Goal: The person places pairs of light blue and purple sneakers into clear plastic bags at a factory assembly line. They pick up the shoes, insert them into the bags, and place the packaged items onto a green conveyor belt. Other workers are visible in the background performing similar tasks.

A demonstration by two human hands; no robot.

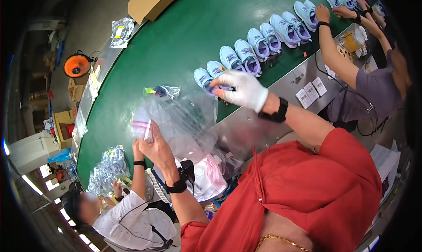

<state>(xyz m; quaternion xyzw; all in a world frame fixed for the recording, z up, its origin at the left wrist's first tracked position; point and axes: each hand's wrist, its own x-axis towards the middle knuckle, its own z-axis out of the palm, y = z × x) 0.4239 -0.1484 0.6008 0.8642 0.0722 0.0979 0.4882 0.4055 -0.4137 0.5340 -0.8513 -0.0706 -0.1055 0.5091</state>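
Note:
My left hand (157,148) is closed on the edge of a clear plastic bag (193,116); pink stripes run along the gripped end. The bag spreads loosely over the belt's near edge. My right hand (244,90), in a white glove with bare fingertips, hovers at the nearest pair of light blue shoes (203,79). Its fingers are apart and partly cover the shoes; whether they touch is unclear. Beyond the bag lies a small clear packet (162,92) with something dark and yellow-green in it.
Several pairs of blue shoes (285,30) line the green belt (176,45). Co-workers' hands (322,14) work at the far right. Another person (127,214) sits lower left near bagged shoes (110,168). A cardboard box (149,3) and an orange fan (77,65) stand beyond.

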